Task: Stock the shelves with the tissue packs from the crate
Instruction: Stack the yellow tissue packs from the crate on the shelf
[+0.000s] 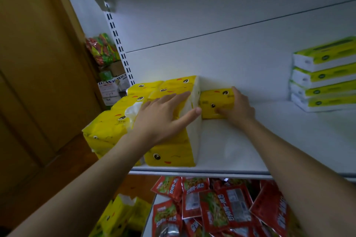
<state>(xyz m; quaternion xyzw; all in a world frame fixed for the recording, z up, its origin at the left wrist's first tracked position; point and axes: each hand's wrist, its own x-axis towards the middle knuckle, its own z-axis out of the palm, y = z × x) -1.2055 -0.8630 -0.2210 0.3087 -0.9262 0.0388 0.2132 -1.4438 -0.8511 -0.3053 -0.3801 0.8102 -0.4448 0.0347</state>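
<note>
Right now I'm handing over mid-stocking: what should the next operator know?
Left hand: flat on the yellow tissue packs stacked at the white shelf's left end, steadying them.
Right hand: gripping one small yellow pack at the shelf's back, beside the stack.
Done: several packs shelved.
Left: seat this pack; more yellow packs wait below left. Crate not in view.

Left hand (163,113) flat and splayed, right hand (238,107) cupped.
</note>
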